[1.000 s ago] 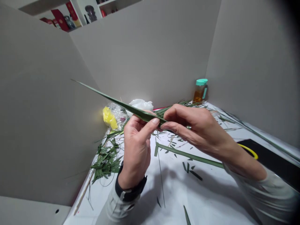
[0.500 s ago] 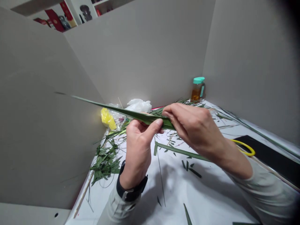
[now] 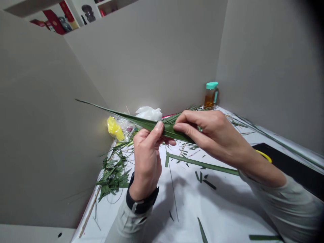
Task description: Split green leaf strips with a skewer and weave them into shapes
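A long green leaf blade (image 3: 134, 119), tapering to a thin point at the left, is held above the table between both hands. My left hand (image 3: 148, 152) pinches it from below, its thumb lying on top. To the right, my right hand (image 3: 210, 131) grips the same leaf blade between thumb and fingertips, near its wider part. The leaf's right end is partly hidden behind my right hand. Below them on the white table lies a folded green leaf strip (image 3: 202, 163), with several small leaf cuttings (image 3: 206, 180) beside it.
A pile of knotted leaf pieces (image 3: 112, 179) lies at the left edge. Behind are a yellow item (image 3: 115, 129), a white plastic bag (image 3: 149, 113) and a jug with a teal lid (image 3: 210, 96). A black mat (image 3: 293, 168) with a yellow handle (image 3: 264, 156) lies at right.
The leaf blade's tip has shifted right. My left thumb has slid a little left along the leaf, and my right thumb now lies on the blade's face. The view has turned slightly.
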`<act>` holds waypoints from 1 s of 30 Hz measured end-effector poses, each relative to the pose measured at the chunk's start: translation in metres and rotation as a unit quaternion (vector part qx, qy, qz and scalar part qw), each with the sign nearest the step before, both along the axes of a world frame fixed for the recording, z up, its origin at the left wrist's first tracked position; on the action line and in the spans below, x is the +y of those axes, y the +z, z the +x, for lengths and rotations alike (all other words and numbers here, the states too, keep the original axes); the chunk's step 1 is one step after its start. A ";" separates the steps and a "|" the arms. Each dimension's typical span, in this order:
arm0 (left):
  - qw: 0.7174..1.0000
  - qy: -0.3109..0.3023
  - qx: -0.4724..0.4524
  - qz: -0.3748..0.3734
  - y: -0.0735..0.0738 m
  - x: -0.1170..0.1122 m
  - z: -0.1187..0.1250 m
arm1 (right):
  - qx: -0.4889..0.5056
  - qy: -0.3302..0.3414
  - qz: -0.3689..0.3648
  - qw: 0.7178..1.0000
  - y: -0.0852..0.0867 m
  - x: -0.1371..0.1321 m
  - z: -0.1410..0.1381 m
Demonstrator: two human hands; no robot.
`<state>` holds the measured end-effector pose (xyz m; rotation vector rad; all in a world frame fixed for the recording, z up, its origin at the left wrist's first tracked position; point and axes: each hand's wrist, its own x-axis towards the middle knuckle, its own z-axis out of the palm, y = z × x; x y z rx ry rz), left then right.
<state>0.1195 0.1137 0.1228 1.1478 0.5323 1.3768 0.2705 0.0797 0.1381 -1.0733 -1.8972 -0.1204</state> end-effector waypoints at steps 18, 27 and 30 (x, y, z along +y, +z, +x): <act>1.000 0.026 -0.003 0.016 0.003 0.001 -0.005 | -0.071 -0.052 0.067 0.994 0.001 0.000 0.011; 0.997 0.001 0.003 0.078 0.001 0.000 -0.007 | -0.127 -0.039 0.148 0.980 -0.004 -0.003 0.002; 0.996 -0.007 -0.015 0.084 0.000 -0.002 -0.005 | -0.144 -0.053 0.173 0.973 -0.004 -0.005 0.000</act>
